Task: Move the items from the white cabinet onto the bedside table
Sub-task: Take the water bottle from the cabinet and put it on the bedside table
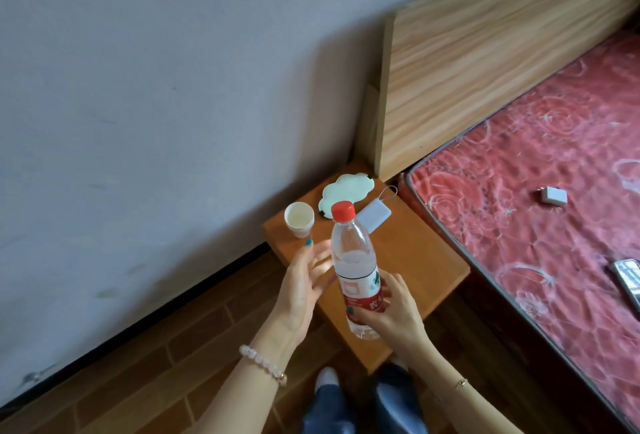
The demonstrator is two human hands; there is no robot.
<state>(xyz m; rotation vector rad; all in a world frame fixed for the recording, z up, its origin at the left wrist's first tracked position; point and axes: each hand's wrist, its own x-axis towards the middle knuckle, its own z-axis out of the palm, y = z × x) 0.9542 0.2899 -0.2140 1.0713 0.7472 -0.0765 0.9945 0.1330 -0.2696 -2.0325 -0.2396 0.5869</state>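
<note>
A clear water bottle [353,260] with a red cap and red label is held upright above the orange wooden bedside table [408,260]. My right hand [391,309] grips its lower half around the label. Just left of the bottle, my left hand [304,281] is open with fingers spread, palm facing the bottle, not clearly touching it. On the table's far end stand a small white paper cup [299,218], a pale green cloud-shaped dish [346,192] and a white power bank [375,217] with a cord loop.
The wooden headboard [485,52] and a bed with a red patterned mattress [536,208] lie to the right; a white charger [554,195] and a phone [627,277] rest on it. A grey wall runs along the left. Brown tiled floor and my legs are below.
</note>
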